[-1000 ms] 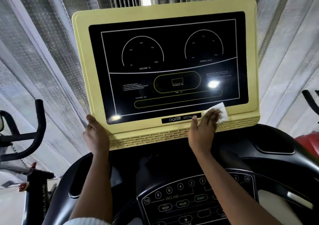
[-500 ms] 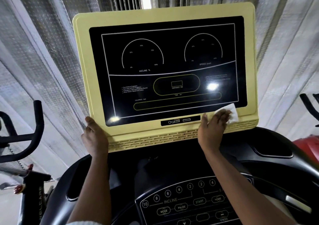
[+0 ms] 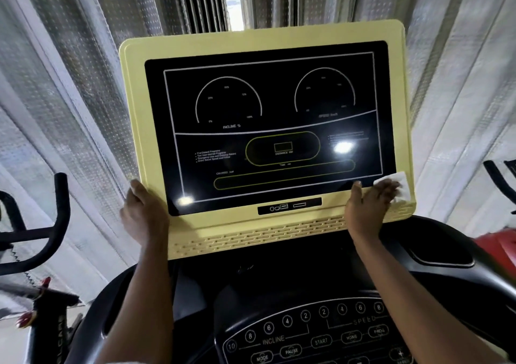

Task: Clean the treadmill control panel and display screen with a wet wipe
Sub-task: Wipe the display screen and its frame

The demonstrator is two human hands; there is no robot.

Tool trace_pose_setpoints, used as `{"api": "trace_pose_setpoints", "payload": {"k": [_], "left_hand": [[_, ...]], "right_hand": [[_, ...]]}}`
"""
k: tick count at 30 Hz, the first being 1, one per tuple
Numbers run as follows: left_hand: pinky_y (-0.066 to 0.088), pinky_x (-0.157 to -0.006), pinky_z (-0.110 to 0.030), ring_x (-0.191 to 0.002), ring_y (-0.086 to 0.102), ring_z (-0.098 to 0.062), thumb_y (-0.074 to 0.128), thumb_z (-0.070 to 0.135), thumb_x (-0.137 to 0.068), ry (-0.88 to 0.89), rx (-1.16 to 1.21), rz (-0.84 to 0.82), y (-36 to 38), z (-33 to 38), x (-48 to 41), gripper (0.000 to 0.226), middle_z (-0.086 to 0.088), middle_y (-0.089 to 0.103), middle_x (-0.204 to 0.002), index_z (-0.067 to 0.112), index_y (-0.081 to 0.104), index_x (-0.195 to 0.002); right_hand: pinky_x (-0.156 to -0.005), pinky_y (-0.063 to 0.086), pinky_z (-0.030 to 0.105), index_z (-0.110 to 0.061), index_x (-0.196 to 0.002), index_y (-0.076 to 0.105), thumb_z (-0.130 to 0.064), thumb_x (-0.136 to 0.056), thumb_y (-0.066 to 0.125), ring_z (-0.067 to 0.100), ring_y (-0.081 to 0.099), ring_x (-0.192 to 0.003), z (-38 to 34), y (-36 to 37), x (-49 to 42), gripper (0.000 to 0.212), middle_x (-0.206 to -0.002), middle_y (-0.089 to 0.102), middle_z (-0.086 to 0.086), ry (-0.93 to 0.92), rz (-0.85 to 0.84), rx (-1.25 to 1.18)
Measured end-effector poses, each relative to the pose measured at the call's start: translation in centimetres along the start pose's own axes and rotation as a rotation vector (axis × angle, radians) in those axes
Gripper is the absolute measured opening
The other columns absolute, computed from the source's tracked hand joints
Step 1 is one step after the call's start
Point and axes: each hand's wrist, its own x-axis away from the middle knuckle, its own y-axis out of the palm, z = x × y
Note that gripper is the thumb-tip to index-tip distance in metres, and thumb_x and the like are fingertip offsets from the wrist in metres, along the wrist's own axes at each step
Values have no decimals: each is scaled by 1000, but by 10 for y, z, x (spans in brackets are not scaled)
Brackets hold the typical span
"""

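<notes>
The treadmill's black display screen (image 3: 268, 129) sits in a pale yellow frame (image 3: 134, 90) in front of me. My right hand (image 3: 365, 210) presses a white wet wipe (image 3: 398, 186) flat against the frame's lower right corner, fingers stretched out over it. My left hand (image 3: 142, 212) holds the frame's lower left edge, thumb on the front face, the fingers hidden behind it. Below lies the black control panel (image 3: 307, 333) with round INCLINE and SPEED buttons.
A black exercise-bike handlebar (image 3: 55, 224) stands at the left. Another black handle (image 3: 499, 179) and a red machine part (image 3: 499, 249) sit at the right. Corrugated metal walls (image 3: 69, 56) rise behind the display. A black recessed tray (image 3: 444, 254) lies right of the console.
My right hand has slid the wipe rightwards along the bottom of the frame, from beside the port strip to the lower right corner. My left hand has kept its hold.
</notes>
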Motion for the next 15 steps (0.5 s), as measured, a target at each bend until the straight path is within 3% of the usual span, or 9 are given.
{"api": "trace_pose_setpoints", "payload": {"k": [5, 15], "left_hand": [[44, -88, -54, -106, 56, -50, 20, 53, -102, 82, -90, -19, 21, 52, -44, 66, -34, 61, -116, 5, 63, -113], [42, -80, -52, -99, 57, -51, 22, 48, -104, 117, -134, 97, 38, 45, -48, 57, -33, 63, -108, 7, 61, -110]], "right_hand": [[-127, 0, 44, 5, -157, 3, -48, -97, 29, 36, -3, -155, 7, -4, -12, 84, -166, -4, 26, -14, 2, -4], [-127, 3, 45, 5, -157, 9, -45, -101, 31, 34, 2, -156, 7, 3, -19, 79, -166, 4, 25, -141, 55, 36]]}}
